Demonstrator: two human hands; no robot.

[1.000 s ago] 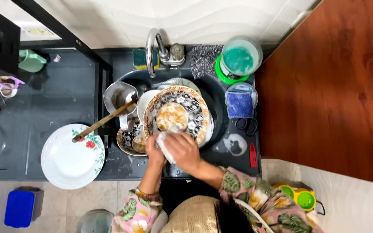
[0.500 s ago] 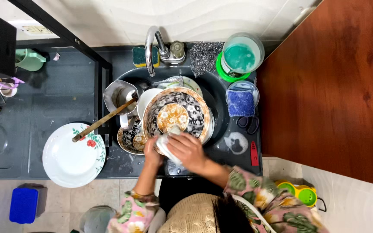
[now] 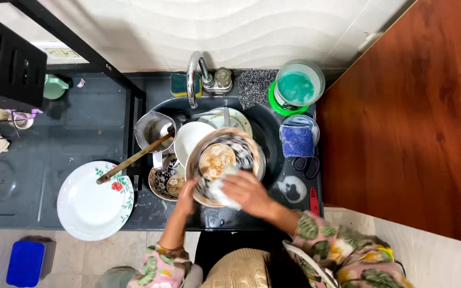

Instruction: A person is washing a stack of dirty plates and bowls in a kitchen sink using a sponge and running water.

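The black sink [image 3: 273,138] takes up the middle of the dark counter [image 3: 81,138] and is crowded with dishes; the largest thing in hand is a patterned plate [image 3: 241,152], round and so without a long axis, held tilted over the sink's front half, directly ahead of the person and touching both hands; the left hand [image 3: 186,193] clamps its near-left rim, fingers curled round the edge, while the right hand [image 3: 247,192] lies over its near-right part, closed on a pale sponge [image 3: 221,189] pressed against the plate's face; the right hand sits further onto the plate, the left only at its rim; brown residue and suds show toward the plate's middle. Behind and left of it in the sink lie a plain white plate [image 3: 190,140] and a steel cup [image 3: 153,130] with a wooden spoon [image 3: 134,158] leaning out over the counter, its handle ending above a white floral plate [image 3: 89,205] that holds nothing; a small dark patterned bowl [image 3: 164,181] rests just left of the held plate, with scraps inside. Along the right rim stand a round tub [image 3: 299,85] of green paste and a smaller tub [image 3: 298,138] with a blue scrubber in it; the tap [image 3: 194,74] arches over the sink's back edge.
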